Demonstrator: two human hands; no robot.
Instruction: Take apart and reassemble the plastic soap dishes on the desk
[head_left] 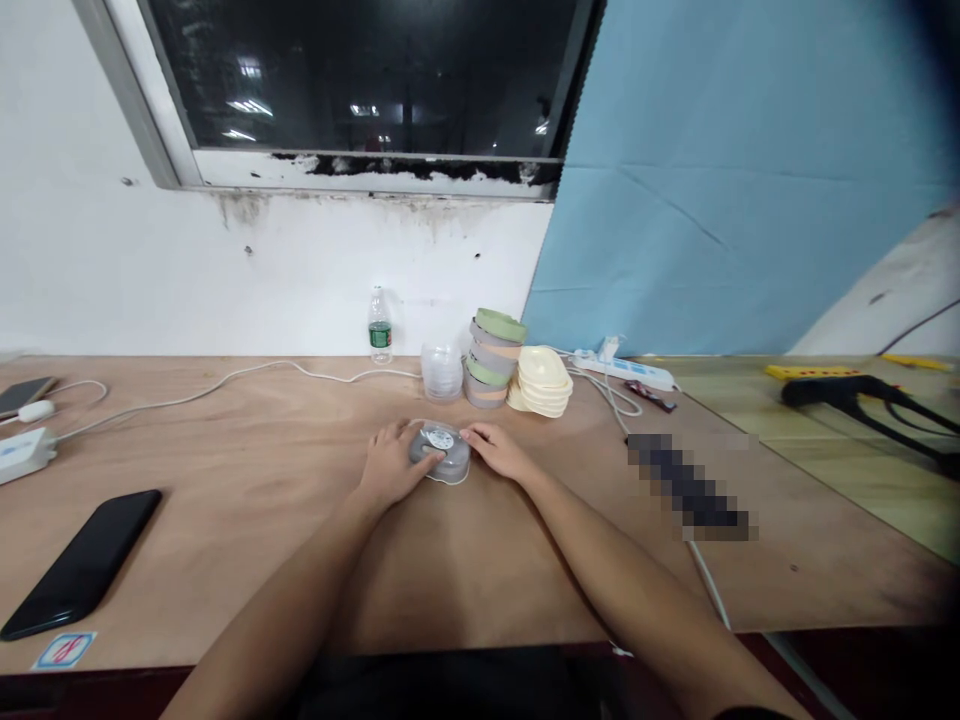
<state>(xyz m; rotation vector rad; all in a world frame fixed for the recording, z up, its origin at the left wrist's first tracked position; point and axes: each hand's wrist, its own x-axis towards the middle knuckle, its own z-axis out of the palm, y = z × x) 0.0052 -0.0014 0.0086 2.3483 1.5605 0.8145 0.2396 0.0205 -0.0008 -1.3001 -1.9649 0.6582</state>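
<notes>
A grey plastic container point(450, 466) with a clear cover and a white oval label sits on the wooden table in front of me. My left hand point(391, 462) grips its left side, thumb lying across the near part of the cover and fingers along the far left edge. Against the right edge press the fingers of my right hand point(496, 450), thumb and fingertips close together. Just behind it stand a stack of clear plastic cups or tubs point(442, 373), a taller stack of grey and green rings or bowls point(489, 362), and a stack of cream-coloured shallow trays point(541, 382).
A water bottle point(380, 328) stands by the wall. A black phone point(84, 560) lies at left, near a white power strip point(26, 453). Another power strip point(637, 374), a wrapper point(650, 396) and a pixelated dark object point(690, 485) lie at right. A white cable point(247, 374) crosses the table.
</notes>
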